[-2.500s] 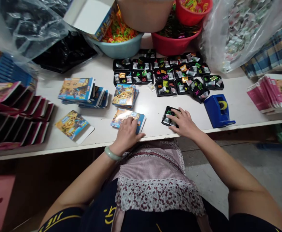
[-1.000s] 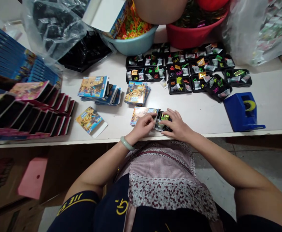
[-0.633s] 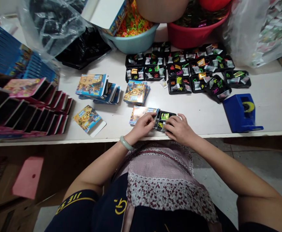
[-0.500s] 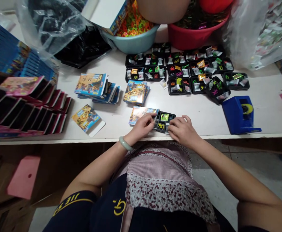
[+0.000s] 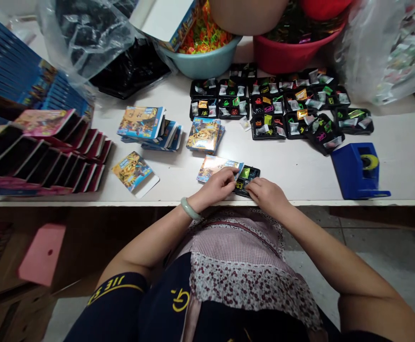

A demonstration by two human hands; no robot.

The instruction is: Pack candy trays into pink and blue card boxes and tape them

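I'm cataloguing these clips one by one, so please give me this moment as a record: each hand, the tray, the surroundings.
Left hand: on the blue-and-yellow box, at its right end
Right hand: fingertips at the small black tray
Tray: meets the box's right end; how far in, if at all, is hidden
Behind: filled black trays, teal basin, red basin
Right: blue tape dispenser

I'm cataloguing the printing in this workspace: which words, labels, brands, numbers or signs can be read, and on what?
"JIE": yellow, on the left sleeve; neighbouring lettering unclear.
"G": apparently, yellow, on the shirt front.
Box at the left hand: lettering too small and blurred.
Blue illustrated boxes: likewise unreadable.
Pink boxes: too blurred to read.
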